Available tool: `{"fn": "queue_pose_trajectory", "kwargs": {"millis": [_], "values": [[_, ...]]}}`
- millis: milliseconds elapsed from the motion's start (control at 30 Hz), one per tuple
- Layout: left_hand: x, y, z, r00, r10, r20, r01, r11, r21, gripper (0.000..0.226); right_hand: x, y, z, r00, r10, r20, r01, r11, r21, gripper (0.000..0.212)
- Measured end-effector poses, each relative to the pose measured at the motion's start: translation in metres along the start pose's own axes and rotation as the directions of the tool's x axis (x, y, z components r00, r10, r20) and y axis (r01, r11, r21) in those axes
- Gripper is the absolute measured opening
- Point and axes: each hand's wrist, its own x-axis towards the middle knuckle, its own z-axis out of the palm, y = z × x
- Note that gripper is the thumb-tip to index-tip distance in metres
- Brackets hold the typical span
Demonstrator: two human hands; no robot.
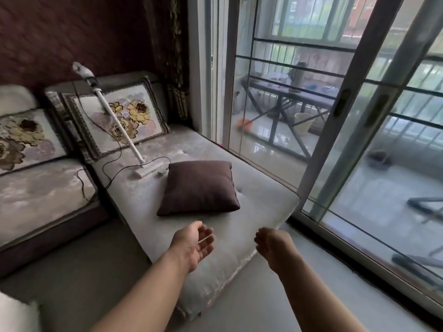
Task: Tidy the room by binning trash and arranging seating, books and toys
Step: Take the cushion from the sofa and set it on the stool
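Head view: left hand (191, 245) and right hand (272, 246), relaxed, empty, over sofa (259, 207) near brown cushion (199, 185).

Both your bare forearms come in from around 6 o'clock and point up toward 12. Your left grip (193, 244) is palm-in, fingers loosely curled, holding nothing. Your right grip (272, 248) sits at its 3 o'clock, apart from it, fingers blurry, relaxed too.
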Motion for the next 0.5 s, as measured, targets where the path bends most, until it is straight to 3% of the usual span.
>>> {"fn": "queue_pose_trajectory", "kwargs": {"millis": [67,167,500], "values": [[0.022,0.024,0.000,1.000,-0.015,0.008,0.015,1.000,0.023,0.027,0.017,-0.008,0.025,0.999,0.026,-0.023,-0.026,1.000,0.011,0.008],[0.051,0.051,-0.005,0.999,-0.033,0.012,0.033,0.999,0.033,0.027,0.040,-0.011,0.059,0.999,0.037,-0.020,-0.037,0.999,-0.010,0.020],[0.093,0.084,-0.050,0.994,-0.028,-0.107,0.017,0.994,-0.106,0.027,0.075,-0.006,0.138,0.989,0.074,0.125,-0.045,0.975,-0.220,0.030]]}}
